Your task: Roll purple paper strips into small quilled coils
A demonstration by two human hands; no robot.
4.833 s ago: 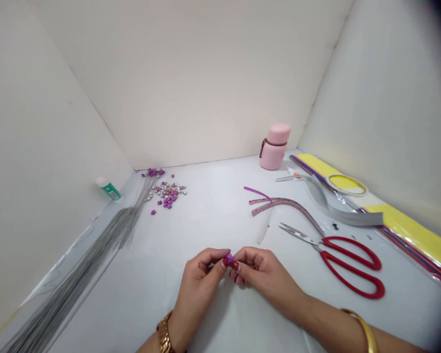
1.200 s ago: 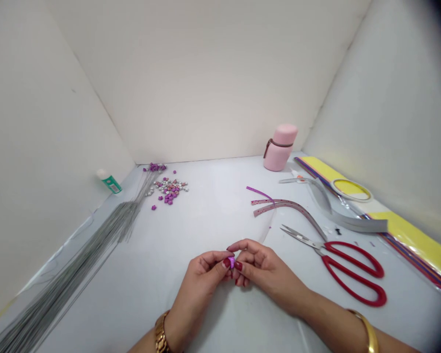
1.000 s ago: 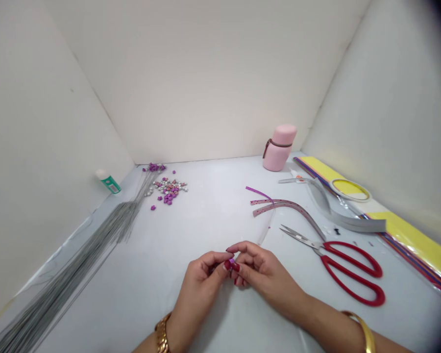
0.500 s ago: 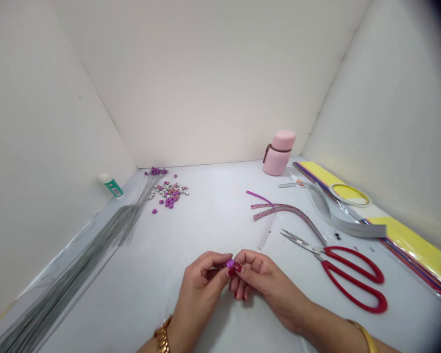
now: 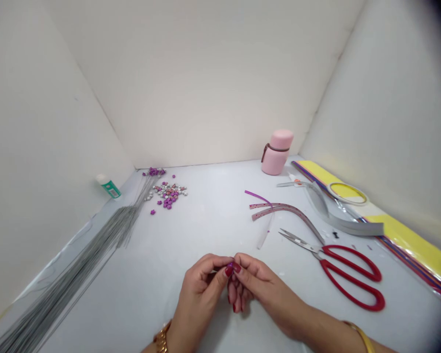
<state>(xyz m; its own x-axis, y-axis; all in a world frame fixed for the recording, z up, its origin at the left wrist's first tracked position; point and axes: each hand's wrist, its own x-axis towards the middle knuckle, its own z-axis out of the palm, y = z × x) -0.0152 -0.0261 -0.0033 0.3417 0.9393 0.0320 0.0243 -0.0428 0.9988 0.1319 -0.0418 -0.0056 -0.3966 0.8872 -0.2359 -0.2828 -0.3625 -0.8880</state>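
Note:
Between the fingertips of both hands is a small purple paper star (image 5: 231,265), mostly covered by fingers. My left hand (image 5: 206,280) pinches it from the left with thumb and index finger. From the other side my right hand (image 5: 257,280) pinches it too, its remaining fingers curled below. Both thumbs nearly meet over the star. To the right of my hands lie red-handled scissors (image 5: 318,252), blades slightly apart. Paper strips, one purple (image 5: 256,195) and others dotted pinkish-grey (image 5: 279,210), lie beyond my right hand.
A pile of small purple and silver stars (image 5: 171,195) sits far left, beside a bundle of thin grey wires (image 5: 91,264). A glue stick (image 5: 109,187) lies by the left wall. At the back stands a pink flask (image 5: 277,154); tape (image 5: 347,193) and yellow sheets (image 5: 407,240) line the right.
The fingertips have closed in tighter around the purple star, so less of it shows. The whole view has shifted slightly; things on the table stay in place.

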